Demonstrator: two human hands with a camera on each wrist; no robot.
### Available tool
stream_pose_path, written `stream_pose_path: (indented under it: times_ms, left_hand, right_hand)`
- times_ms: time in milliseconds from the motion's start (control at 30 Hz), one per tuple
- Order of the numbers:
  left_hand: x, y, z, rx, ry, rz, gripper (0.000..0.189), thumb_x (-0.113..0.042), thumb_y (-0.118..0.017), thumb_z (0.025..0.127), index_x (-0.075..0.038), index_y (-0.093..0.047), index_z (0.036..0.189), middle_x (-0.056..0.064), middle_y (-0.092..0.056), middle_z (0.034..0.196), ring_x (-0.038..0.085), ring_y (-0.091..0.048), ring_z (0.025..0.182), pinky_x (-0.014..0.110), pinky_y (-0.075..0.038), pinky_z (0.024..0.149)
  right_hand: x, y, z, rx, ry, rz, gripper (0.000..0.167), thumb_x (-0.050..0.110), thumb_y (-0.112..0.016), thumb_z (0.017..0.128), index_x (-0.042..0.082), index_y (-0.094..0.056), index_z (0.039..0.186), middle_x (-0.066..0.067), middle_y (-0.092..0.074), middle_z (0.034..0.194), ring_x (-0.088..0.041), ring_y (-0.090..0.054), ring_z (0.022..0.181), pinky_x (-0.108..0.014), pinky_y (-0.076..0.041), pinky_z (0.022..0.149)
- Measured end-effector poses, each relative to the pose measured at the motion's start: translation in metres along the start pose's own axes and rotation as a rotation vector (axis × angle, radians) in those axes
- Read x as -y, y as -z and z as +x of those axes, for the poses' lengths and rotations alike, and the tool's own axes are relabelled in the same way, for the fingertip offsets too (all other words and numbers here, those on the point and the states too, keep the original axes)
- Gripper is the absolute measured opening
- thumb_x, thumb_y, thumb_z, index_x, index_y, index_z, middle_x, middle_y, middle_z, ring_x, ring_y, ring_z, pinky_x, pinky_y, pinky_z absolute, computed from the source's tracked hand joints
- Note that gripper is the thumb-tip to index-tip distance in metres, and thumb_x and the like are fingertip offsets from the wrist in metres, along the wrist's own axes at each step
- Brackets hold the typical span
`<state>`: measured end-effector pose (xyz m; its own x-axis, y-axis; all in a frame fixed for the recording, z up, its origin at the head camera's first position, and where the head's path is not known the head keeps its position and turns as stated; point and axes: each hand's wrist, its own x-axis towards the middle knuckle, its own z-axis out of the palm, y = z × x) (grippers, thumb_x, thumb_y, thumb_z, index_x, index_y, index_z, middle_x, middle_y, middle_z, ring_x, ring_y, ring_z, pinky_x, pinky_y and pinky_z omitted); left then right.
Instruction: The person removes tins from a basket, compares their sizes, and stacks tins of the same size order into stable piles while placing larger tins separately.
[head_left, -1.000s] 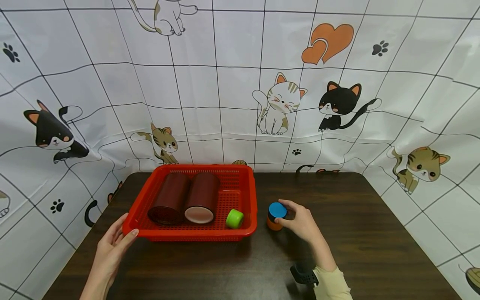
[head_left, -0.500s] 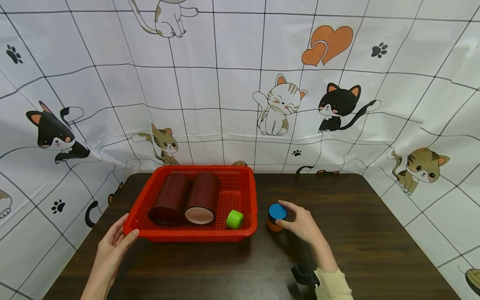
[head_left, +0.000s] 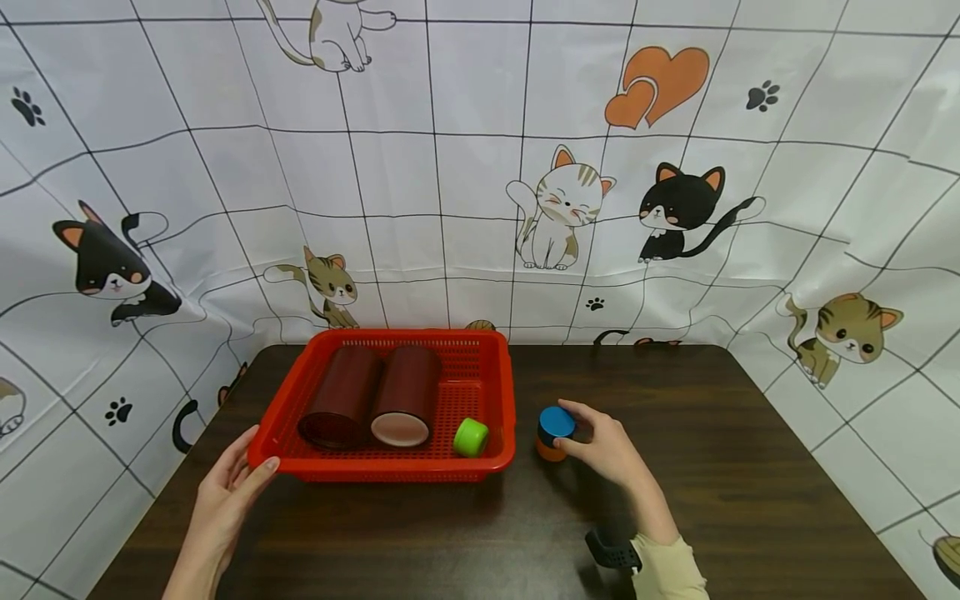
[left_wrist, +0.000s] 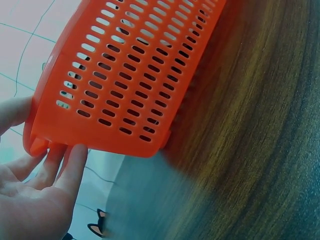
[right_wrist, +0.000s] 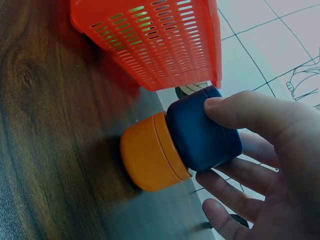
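Note:
My left hand grips the rim at the near left corner of a red plastic basket, thumb on one side and fingers underneath. In the right wrist view, a small round dark blue lidded jar sits on top of an orange jar, which stands on the table. Thumb and fingers of my right hand pinch the blue jar from the right. Inside the basket lie two dark brown cylinders, side by side, the right one showing a pale end. A small bright green jar lies tipped in the basket's near right corner.
The dark wood table has its far edge against a white cloth backdrop printed with cats and grid lines. A black band is on the right wrist, beside a pale yellow sleeve.

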<state>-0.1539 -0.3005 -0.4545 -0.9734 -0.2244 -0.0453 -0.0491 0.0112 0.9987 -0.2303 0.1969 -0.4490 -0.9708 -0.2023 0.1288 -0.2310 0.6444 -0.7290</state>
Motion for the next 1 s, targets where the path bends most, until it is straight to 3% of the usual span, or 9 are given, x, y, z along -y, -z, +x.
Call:
stream_pose_path:
  times_ms: [633,900,1000]
  left_hand:
    - [-0.0017,-0.0002,0.0002,0.003,0.030,0.024,0.076,-0.020,-0.065,0.096,-0.018,-0.021,0.159,-0.022,-0.045,0.122,-0.020,-0.054,0.100,0.004,-0.051,0.079]
    - [-0.0023,-0.0012,0.0002,0.005,0.003,0.010,0.075,-0.019,-0.065,0.096,-0.017,-0.023,0.158,-0.022,-0.046,0.121,-0.019,-0.055,0.102,0.005,-0.052,0.080]
    - [-0.0011,-0.0001,-0.0003,0.006,-0.001,0.007,0.076,-0.019,-0.066,0.096,-0.017,-0.023,0.158,-0.022,-0.046,0.121,-0.019,-0.056,0.102,0.005,-0.052,0.080]
  right_hand:
    - [-0.0033,0.0017,0.0018,0.029,0.014,-0.014,0.060,0.017,-0.072,0.087,0.015,-0.052,0.144,-0.019,-0.059,0.138,-0.033,-0.062,0.118,-0.053,-0.052,0.099]
    - [-0.0039,0.0007,0.0009,0.030,0.023,-0.001,0.060,0.016,-0.072,0.087,0.015,-0.052,0.143,-0.018,-0.058,0.139,-0.034,-0.061,0.120,-0.054,-0.051,0.101]
    - [-0.0030,0.0006,0.0006,0.030,0.021,-0.003,0.060,0.015,-0.072,0.087,0.016,-0.052,0.143,-0.018,-0.058,0.139,-0.033,-0.062,0.117,-0.049,-0.055,0.094]
